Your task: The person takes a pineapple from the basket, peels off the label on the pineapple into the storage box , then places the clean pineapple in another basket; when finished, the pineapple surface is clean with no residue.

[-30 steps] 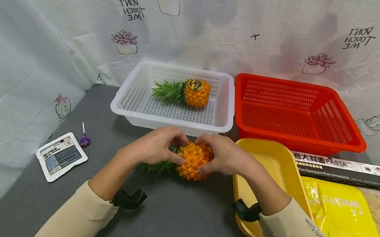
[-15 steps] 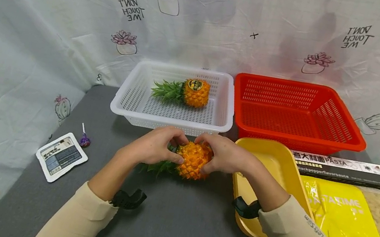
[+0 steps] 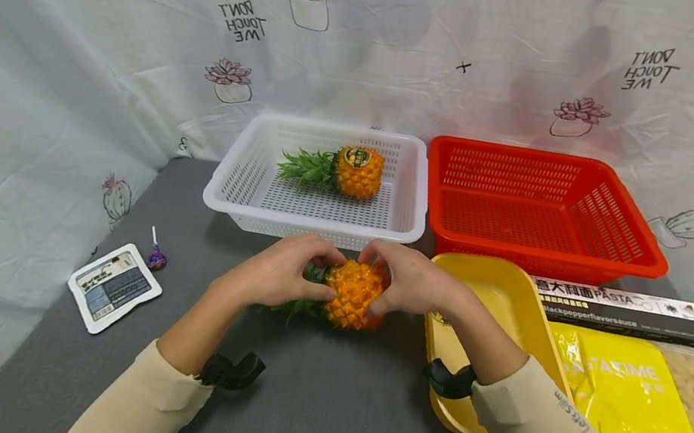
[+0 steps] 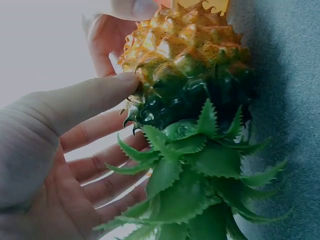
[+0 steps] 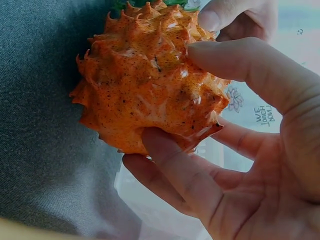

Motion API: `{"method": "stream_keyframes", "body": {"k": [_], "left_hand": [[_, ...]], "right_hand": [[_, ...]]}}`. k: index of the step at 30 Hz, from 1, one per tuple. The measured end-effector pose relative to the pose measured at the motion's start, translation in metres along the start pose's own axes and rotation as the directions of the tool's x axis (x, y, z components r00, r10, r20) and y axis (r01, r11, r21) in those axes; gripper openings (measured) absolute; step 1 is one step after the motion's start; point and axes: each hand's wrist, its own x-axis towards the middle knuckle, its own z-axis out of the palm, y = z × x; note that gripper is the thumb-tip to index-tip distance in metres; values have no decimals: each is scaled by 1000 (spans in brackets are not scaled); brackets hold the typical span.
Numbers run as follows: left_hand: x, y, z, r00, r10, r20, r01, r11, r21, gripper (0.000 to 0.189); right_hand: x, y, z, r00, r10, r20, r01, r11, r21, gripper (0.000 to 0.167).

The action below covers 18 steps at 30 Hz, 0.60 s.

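A spiky orange pineapple with a green leafy crown was held on its side just in front of a white, rectangular, perforated plastic basket, its leaves pointing toward the white basket's left end. A person's left hand gripped the fruit's crown end, thumb on the near side, the other fingers spread apart behind. The right hand clasped the rounded base between thumb and fingers.

Inside the white basket lay a second orange pineapple with a black-and-yellow label. Just right of the white basket stood a red perforated plastic basket. To its front right lay a shallow yellow tray, a long black-and-white pasta box and a bright yellow plastic pasta bag. To its front left lay a purple-wrapped lollipop and a flat white labelled pack.
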Motion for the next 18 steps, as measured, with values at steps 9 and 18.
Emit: {"method": "stream_keyframes", "body": {"k": [9, 18], "left_hand": [[-19, -4, -12, 984, -10, -177, -24, 982, -189, 47], [-38, -23, -38, 903, -132, -409, 21, 964, -265, 37]], "right_hand": [[-6, -1, -8, 998, 45, -33, -45, 999, 16, 65], [-23, -7, -30, 997, 68, -38, -67, 997, 27, 63]]}}
